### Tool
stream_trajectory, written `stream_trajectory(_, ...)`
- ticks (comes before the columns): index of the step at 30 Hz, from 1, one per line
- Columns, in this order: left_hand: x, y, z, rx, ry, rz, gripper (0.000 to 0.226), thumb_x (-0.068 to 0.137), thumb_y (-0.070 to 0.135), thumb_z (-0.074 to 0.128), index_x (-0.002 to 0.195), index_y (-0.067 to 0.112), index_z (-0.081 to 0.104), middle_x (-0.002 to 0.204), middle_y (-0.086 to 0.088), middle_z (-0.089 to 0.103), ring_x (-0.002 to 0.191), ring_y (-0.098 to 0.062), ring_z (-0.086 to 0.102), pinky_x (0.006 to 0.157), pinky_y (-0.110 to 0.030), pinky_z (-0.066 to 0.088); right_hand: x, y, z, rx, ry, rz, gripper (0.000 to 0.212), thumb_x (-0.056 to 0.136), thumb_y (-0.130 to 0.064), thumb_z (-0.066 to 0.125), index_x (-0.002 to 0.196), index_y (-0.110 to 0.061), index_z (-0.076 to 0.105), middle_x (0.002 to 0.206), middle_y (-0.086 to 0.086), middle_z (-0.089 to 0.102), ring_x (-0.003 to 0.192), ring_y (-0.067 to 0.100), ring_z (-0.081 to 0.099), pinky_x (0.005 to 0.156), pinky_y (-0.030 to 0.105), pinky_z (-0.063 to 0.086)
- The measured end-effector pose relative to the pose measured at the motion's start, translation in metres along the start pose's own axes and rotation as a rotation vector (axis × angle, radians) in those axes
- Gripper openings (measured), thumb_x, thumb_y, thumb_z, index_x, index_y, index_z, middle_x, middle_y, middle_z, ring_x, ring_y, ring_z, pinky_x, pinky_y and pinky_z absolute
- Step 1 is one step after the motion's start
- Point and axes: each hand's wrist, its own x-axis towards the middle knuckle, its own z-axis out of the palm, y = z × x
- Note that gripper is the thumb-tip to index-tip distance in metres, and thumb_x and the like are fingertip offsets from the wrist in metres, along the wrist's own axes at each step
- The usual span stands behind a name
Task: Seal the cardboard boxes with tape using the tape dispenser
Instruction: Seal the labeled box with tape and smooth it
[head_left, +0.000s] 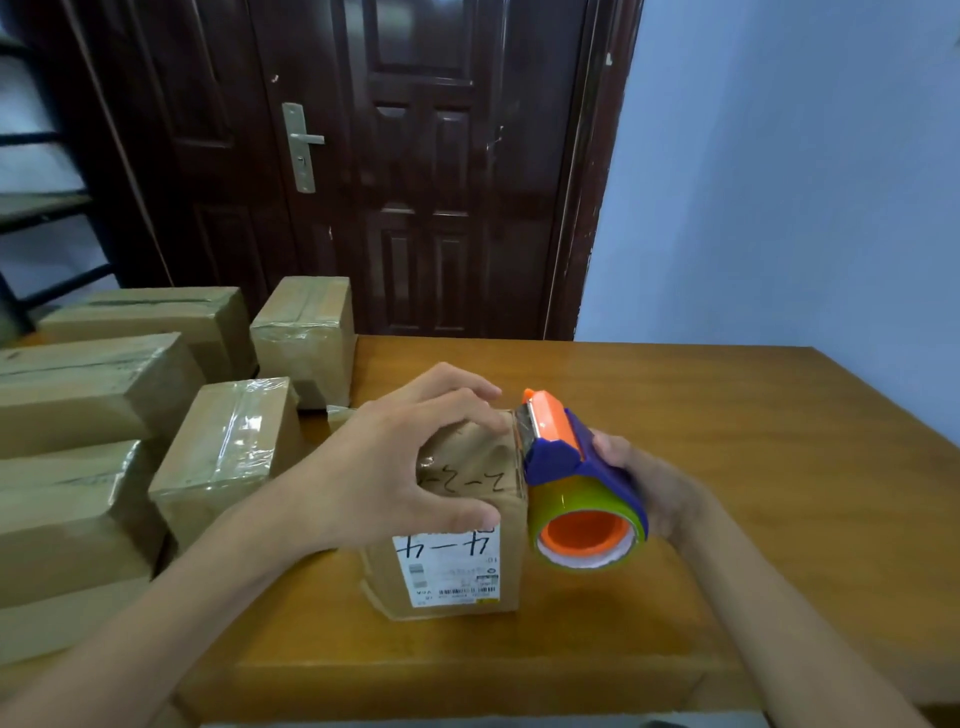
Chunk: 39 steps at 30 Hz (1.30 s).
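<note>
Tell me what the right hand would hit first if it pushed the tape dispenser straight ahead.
Probably the cardboard box: the tape dispenser in the right hand already has its cutter end at the box's upper right edge.

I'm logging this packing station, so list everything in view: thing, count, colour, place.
Small cardboard box: one, brown with a white label, table centre.
Tape dispenser: one, purple and orange, at the box's right top edge.
Taped boxes: at least six, brown, table's left side.
Table: one, orange-brown wood.
Door: one, dark brown, behind the table.
Wall: pale blue, right.
Shelf rack: one, dark, far left.
Left hand: grips the small box's top.
Right hand: holds the dispenser.
</note>
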Motion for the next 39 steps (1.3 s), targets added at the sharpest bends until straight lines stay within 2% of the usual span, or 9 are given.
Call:
stream_trajectory(2, 0.001, -0.006, 0.004, -0.013, 0.006, 0.004, 0.064, 0.078, 0.063, 0.081, 0.135, 0.044, 0.061, 0.149, 0.032, 0.038, 0.136, -0.001, 0.046, 0.09, -0.021, 0.058, 0.0, -0.007, 0.008, -0.098, -0.054, -0.036, 0.062, 0.073, -0.058, 0.089, 0.119, -0.02, 0.073, 0.107, 0.007, 0.076, 0.09, 0.019, 0.075, 0.076, 0.029, 0.062)
stream_trajectory(10, -0.004, -0.008, 0.003, -0.152, 0.066, 0.062, 0.058, 0.08, 0.052, 0.086, 0.132, 0.036, 0.065, 0.15, 0.02, 0.049, 0.135, -0.014, 0.054, 0.087, -0.028, 0.061, 0.001, -0.017, 0.022, -0.126, -0.013, -0.031, 0.058, 0.07, -0.062, 0.089, 0.115, -0.027, 0.077, 0.108, 0.004, 0.076, 0.091, 0.017, 0.074, 0.076, 0.029, 0.062)
stream_trajectory(14, -0.005, -0.007, 0.002, -0.182, 0.075, 0.057, 0.065, 0.08, 0.045, 0.088, 0.139, 0.031, 0.063, 0.147, 0.02, 0.053, 0.135, -0.015, 0.056, 0.09, -0.027, 0.059, 0.001, -0.016, 0.019, -0.137, -0.015, -0.019, 0.059, 0.07, -0.062, 0.089, 0.115, -0.026, 0.076, 0.108, 0.006, 0.075, 0.091, 0.019, 0.073, 0.077, 0.03, 0.062)
stream_trajectory(20, -0.005, -0.009, 0.001, -0.206, 0.066, 0.075, 0.063, 0.081, 0.037, 0.088, 0.14, 0.028, 0.067, 0.146, 0.02, 0.058, 0.135, -0.006, 0.056, 0.09, -0.013, 0.054, 0.001, -0.013, 0.015, -0.089, -0.028, -0.026, 0.072, 0.069, -0.058, 0.092, 0.124, -0.017, 0.067, 0.111, 0.011, 0.073, 0.093, 0.022, 0.073, 0.077, 0.032, 0.062)
stream_trajectory(23, -0.006, -0.008, 0.001, -0.199, 0.058, 0.067, 0.064, 0.081, 0.037, 0.087, 0.141, 0.031, 0.066, 0.146, 0.023, 0.058, 0.137, -0.003, 0.054, 0.095, -0.015, 0.053, 0.002, -0.009, 0.014, -0.071, -0.029, -0.039, 0.069, 0.07, -0.057, 0.092, 0.123, -0.018, 0.07, 0.111, 0.011, 0.073, 0.093, 0.022, 0.073, 0.077, 0.032, 0.062)
stream_trajectory(29, -0.005, -0.007, 0.002, -0.177, 0.077, 0.072, 0.061, 0.08, 0.042, 0.086, 0.137, 0.033, 0.069, 0.151, 0.023, 0.054, 0.14, -0.001, 0.05, 0.093, -0.016, 0.056, 0.002, -0.004, 0.012, -0.049, -0.028, -0.045, 0.066, 0.071, -0.057, 0.091, 0.123, -0.021, 0.072, 0.112, 0.009, 0.074, 0.095, 0.02, 0.073, 0.078, 0.032, 0.063)
stream_trajectory(33, -0.005, -0.008, 0.002, -0.167, 0.09, 0.066, 0.056, 0.078, 0.044, 0.087, 0.131, 0.032, 0.074, 0.152, 0.024, 0.052, 0.142, -0.001, 0.047, 0.093, -0.016, 0.056, 0.003, -0.002, 0.012, -0.07, 0.0, -0.045, 0.085, 0.066, -0.061, 0.092, 0.13, -0.015, 0.059, 0.111, 0.008, 0.074, 0.093, 0.02, 0.073, 0.076, 0.031, 0.062)
stream_trajectory(35, -0.005, -0.009, 0.002, -0.139, 0.115, 0.064, 0.056, 0.077, 0.049, 0.086, 0.13, 0.034, 0.074, 0.153, 0.025, 0.05, 0.142, -0.002, 0.048, 0.095, -0.021, 0.057, 0.004, -0.002, 0.011, -0.067, -0.006, -0.05, 0.083, 0.067, -0.06, 0.092, 0.13, -0.015, 0.059, 0.112, 0.009, 0.074, 0.094, 0.021, 0.073, 0.076, 0.031, 0.062)
stream_trajectory(39, -0.005, -0.007, 0.003, -0.164, 0.145, 0.058, 0.055, 0.075, 0.052, 0.087, 0.123, 0.033, 0.07, 0.149, 0.023, 0.052, 0.134, -0.005, 0.055, 0.086, -0.024, 0.06, 0.004, -0.004, 0.012, -0.04, -0.02, -0.037, 0.076, 0.068, -0.058, 0.092, 0.126, -0.018, 0.064, 0.112, 0.008, 0.074, 0.095, 0.02, 0.074, 0.076, 0.031, 0.063)
